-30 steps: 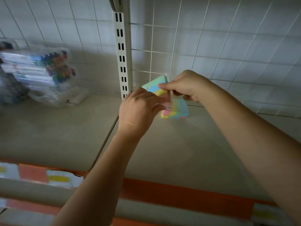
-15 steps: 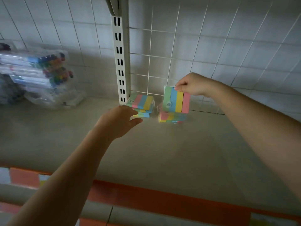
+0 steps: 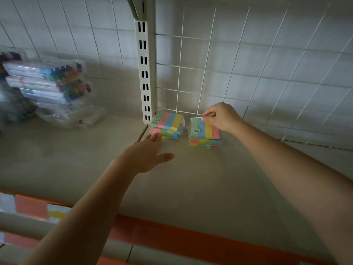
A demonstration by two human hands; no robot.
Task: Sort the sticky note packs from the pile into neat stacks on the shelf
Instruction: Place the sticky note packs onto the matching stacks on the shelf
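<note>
Head view: two stacks of sticky note packs at the back of the shelf [image 3: 191,178], just beside each other w/ a gap between. Left stack [image 3: 168,127] sits against the slotted upright [image 3: 145,73]; right stack [image 3: 205,133] is just in front of the wire grid [image 3: 210,73]. Right hand [image 3: 222,116] pinches the clear wrapper edge of the top pack [image 3: 205,128] w/ thumb & forefinger, prob. to lower it square onto the stack. Left hand [image 3: 150,153] is flat, fingers straight & together, tips touching the left stack's base, likely squaring it. Packs: flat rectangular blocks, pastel stripes, glossy film. Shelf matte beige. Blurred marker cases [image 3: 47,87], clear plastic, far left.
</note>
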